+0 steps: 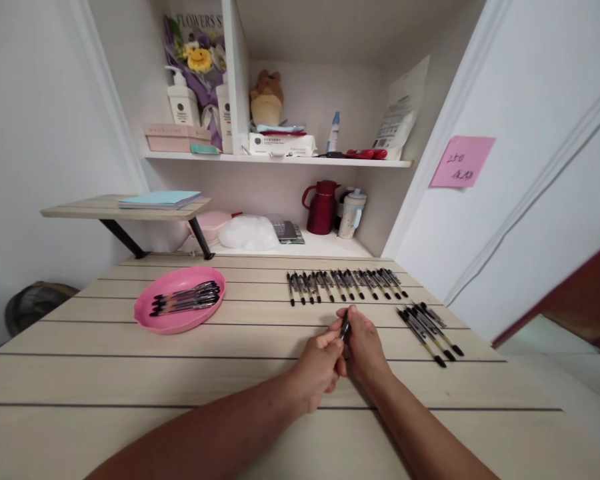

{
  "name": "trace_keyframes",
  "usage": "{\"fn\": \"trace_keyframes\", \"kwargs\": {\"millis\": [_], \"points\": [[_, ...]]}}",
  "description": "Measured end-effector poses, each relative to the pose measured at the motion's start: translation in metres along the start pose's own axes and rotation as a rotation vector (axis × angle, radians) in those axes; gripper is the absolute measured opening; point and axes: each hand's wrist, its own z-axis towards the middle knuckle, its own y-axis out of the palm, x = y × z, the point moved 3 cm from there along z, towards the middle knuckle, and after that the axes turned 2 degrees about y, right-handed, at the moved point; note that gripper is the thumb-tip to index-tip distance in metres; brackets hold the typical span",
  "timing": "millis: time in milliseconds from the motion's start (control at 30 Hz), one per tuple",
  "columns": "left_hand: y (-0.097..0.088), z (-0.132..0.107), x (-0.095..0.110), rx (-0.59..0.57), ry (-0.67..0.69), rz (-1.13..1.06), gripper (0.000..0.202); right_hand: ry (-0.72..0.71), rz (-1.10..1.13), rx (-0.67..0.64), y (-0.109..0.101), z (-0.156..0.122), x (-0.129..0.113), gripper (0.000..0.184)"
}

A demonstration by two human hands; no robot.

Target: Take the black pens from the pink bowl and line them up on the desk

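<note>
To the right of the pink tray [185, 324], the person's left hand [320, 367] and right hand [366, 340] pinch one dark pen [345, 327] between their fingers [335, 347].

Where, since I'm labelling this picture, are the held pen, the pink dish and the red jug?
Held pen [346, 327]: head view, on its visible dark part.
Pink dish [177, 326]: head view, on its front wall.
Red jug [322, 210]: head view, on its body.

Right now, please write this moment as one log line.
left hand: gripping pen | right hand: gripping same pen | pink tray: holding pens
</note>
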Motion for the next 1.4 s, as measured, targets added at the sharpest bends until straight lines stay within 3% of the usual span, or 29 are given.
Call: {"fn": "trace_keyframes", "kwargs": {"millis": [100, 200, 333, 433, 567, 633, 700, 767, 833, 1033, 1400], "points": [[-0.001, 0.0, -0.001, -0.049, 0.003, -0.019, 0.06, 0.005, 0.213, 0.001, -0.005, 0.008, -0.002, 0.042], [-0.001, 0.0, -0.003, -0.118, -0.01, -0.026, 0.061, -0.008, 0.398, 0.084, -0.017, 0.02, -0.003, 0.041], [-0.002, -0.001, -0.003, -0.131, 0.008, -0.029, 0.061, -0.043, 0.383, 0.241, -0.043, 0.034, -0.002, 0.044], [-0.003, -0.002, -0.002, -0.127, 0.016, -0.043, 0.06, 0.029, 0.132, 0.244, -0.061, 0.041, 0.001, 0.043], [-0.003, -0.003, -0.002, -0.126, 0.013, -0.055, 0.059, 0.124, -0.225, 0.199, -0.093, 0.05, 0.006, 0.028], [-0.003, -0.003, -0.002, -0.128, 0.006, -0.06, 0.058, 0.097, -0.473, 0.191, -0.111, 0.054, 0.006, 0.021], [-0.003, -0.003, -0.003, -0.136, 0.003, -0.06, 0.058, 0.014, -0.869, 0.18, -0.124, 0.056, 0.004, 0.017], [-0.003, -0.004, -0.003, -0.143, 0.004, -0.058, 0.058, -0.067, -1.21, 0.188, -0.132, 0.056, 0.004, 0.018], [-0.003, -0.004, -0.003, -0.144, 0.006, -0.055, 0.058, -0.102, -1.407, 0.201, -0.133, 0.054, 0.007, 0.021], [-0.003, -0.004, -0.002, -0.143, -0.009, -0.043, 0.058, -0.058, -1.597, 0.21, -0.12, 0.048, 0.015, 0.028], [-0.001, -0.006, 0.0, -0.147, -0.017, -0.019, 0.057, -0.035, -1.617, 0.247, -0.119, 0.043, 0.016, 0.033]]}}
